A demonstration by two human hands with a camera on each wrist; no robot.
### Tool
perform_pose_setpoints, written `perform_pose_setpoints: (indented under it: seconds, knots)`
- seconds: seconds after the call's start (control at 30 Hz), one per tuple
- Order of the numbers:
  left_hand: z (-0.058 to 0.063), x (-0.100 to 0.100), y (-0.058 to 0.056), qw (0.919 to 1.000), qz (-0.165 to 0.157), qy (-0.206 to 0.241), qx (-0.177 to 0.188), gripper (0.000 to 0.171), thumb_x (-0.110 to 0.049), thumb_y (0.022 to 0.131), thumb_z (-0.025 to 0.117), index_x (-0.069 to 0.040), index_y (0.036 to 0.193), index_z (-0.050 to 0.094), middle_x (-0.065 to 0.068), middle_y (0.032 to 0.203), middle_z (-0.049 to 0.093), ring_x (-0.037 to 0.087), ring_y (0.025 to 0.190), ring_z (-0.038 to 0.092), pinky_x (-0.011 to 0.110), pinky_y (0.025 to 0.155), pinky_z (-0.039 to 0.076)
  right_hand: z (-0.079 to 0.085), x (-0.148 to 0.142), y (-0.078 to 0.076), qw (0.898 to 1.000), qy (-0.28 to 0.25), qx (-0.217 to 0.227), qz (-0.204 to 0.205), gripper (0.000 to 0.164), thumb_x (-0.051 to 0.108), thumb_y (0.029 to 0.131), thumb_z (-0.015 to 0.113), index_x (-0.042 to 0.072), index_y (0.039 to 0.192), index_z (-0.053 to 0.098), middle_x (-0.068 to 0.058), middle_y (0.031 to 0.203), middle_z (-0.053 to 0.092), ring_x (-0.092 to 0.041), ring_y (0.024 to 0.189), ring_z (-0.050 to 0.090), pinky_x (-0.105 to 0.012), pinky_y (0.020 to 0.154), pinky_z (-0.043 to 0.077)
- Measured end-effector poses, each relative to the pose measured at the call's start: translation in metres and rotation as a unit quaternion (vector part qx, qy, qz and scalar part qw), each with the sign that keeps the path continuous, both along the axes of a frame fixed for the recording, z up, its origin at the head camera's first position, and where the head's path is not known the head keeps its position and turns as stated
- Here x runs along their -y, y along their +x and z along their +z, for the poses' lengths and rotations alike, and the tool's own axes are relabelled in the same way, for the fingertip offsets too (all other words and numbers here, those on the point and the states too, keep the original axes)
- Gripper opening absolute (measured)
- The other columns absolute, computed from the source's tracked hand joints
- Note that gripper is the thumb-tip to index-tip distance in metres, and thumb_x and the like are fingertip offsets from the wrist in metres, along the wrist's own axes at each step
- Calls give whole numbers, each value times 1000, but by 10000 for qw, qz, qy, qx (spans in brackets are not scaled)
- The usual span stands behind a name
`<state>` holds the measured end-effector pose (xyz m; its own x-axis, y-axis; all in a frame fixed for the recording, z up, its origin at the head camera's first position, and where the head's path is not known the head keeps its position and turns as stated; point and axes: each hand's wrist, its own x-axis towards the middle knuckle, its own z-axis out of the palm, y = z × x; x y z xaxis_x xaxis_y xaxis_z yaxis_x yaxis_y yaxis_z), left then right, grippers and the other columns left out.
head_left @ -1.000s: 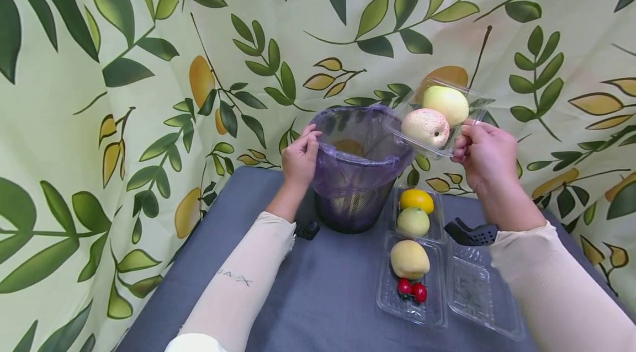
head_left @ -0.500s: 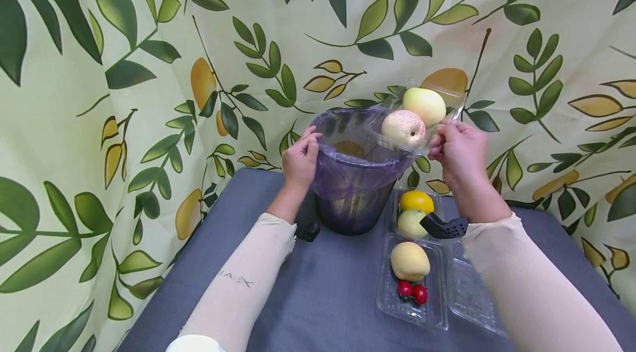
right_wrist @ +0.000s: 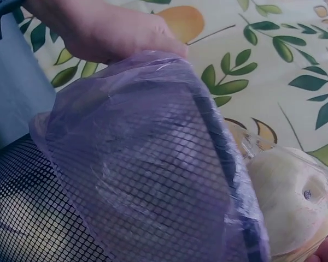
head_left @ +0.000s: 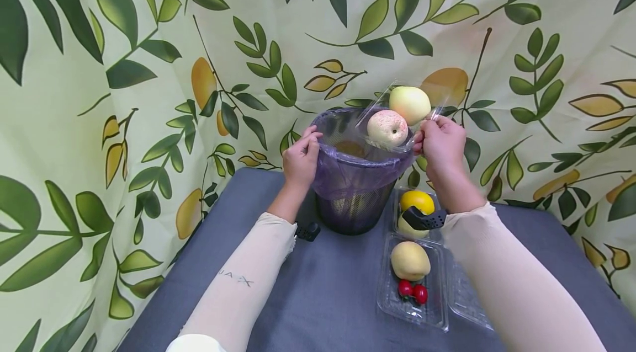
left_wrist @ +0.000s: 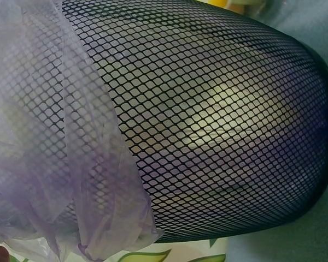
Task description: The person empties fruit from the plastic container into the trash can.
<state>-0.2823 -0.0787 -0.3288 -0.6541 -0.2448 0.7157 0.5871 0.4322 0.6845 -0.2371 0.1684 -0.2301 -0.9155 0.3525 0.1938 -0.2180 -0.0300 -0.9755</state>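
My left hand (head_left: 301,160) grips the left side of the rim of a black mesh wastebasket (head_left: 350,206), which is lined with a thin purple bag (head_left: 343,178). My right hand (head_left: 444,145) pinches the edge of a clear plastic tray (head_left: 375,145), held tilted over the basket's right rim. In it lie a pinkish speckled peach (head_left: 386,127) and a pale yellow-green round fruit (head_left: 409,104). The peach (right_wrist: 287,202) shows beside the bag's edge in the right wrist view. Through the mesh (left_wrist: 229,120) in the left wrist view, a blurred yellowish patch shows.
Right of the basket, one clear tray (head_left: 396,225) carries an orange-yellow fruit (head_left: 417,201) and a partly hidden green one. Nearer, another tray (head_left: 397,308) bears a pale yellow fruit (head_left: 409,261) and red cherry tomatoes (head_left: 419,293). A further tray (head_left: 467,297) lies partly under the right forearm.
My right hand has moved left with the tray and its two fruits, from right of the wastebasket to over its right rim. My left hand stays on the rim.
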Motion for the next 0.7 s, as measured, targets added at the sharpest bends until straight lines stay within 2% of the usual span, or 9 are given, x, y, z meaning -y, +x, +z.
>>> perform_pose_setpoints:
  seconds: [0.1, 0.23, 0.37, 0.63, 0.7]
  knots:
    - [0, 0, 0, 10000, -29, 17, 24, 32, -21, 94, 49, -10, 102, 78, -1, 125, 69, 17, 116, 66, 35, 90, 53, -2, 5, -4, 9998, 145, -45, -95, 14, 7, 95, 49, -4, 95, 57, 3, 55, 54, -6, 43, 50, -18, 46, 48]
    - [0, 0, 0, 10000, -34, 17, 19, 32, -22, 94, 49, -10, 101, 78, -2, 125, 69, 17, 115, 66, 35, 89, 54, -4, 10, -8, 9994, 289, -29, -171, 13, 7, 95, 49, 0, 102, 57, 3, 55, 54, -6, 42, 50, -17, 45, 47]
    - [0, 0, -1, 10000, -22, 1, -26, 33, -23, 94, 48, -10, 101, 78, -1, 125, 69, 17, 116, 66, 35, 89, 54, -5, 14, -11, 9991, 400, 21, -161, 14, 8, 95, 49, 3, 108, 53, 3, 58, 55, -6, 43, 51, -17, 46, 49]
    - [0, 0, -1, 10000, -3, -9, -57, 33, -23, 94, 48, -10, 101, 78, -1, 124, 69, 17, 115, 66, 35, 87, 54, -6, 16, -12, 9995, 300, 3, 11, 12, 9, 95, 49, 9, 107, 45, 0, 58, 56, -9, 40, 51, -20, 44, 49]
    - [0, 0, -1, 10000, 21, -21, -57, 33, -23, 93, 48, -10, 101, 78, -1, 123, 70, 17, 115, 66, 35, 87, 54, -7, 17, -13, 9991, 428, 26, -9, 12, 9, 96, 48, 11, 107, 44, 1, 58, 57, -9, 40, 52, -21, 45, 49]
